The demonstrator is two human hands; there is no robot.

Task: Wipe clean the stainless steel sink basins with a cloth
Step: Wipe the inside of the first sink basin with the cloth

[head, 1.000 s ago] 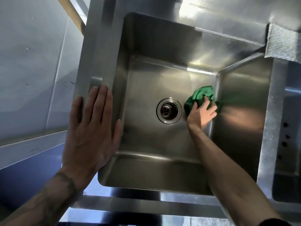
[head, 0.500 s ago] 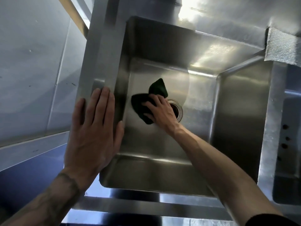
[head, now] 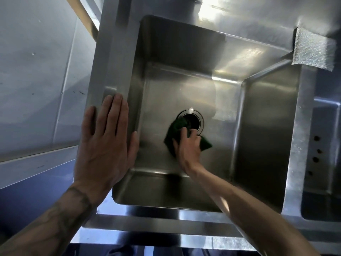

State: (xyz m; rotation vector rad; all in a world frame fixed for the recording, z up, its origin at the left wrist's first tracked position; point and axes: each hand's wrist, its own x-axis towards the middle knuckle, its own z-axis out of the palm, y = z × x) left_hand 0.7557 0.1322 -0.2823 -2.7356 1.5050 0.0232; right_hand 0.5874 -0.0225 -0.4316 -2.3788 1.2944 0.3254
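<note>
Down on the basin (head: 267, 126) floor, the right hand (head: 187, 145) presses a green cloth (head: 175, 127) against the steel, fingers curled over the bunched fabric, right at the near-left edge of the drain (head: 196, 119). One corner of the cloth sticks out past the knuckles on the right side; the other end laps onto the drain ring, though shadow makes it hard to say how far it covers the opening. The left hand (head: 107, 141) lies flat and spread on the left rim (head: 114, 71), fingers straight, thumb at the basin's inner edge, bracing the body.

The step in hand looks like wiping the floor around the drain. To do it well, I would flatten the cloth under the palm rather than leave it balled, so more fabric meets the steel, then circle the ring closely, since grime tends to collect in that seam. Overlapping strokes toward the drain should follow, then the corners and the four walls. A second basin (head: 321, 117) at the right likely waits its turn.
</note>
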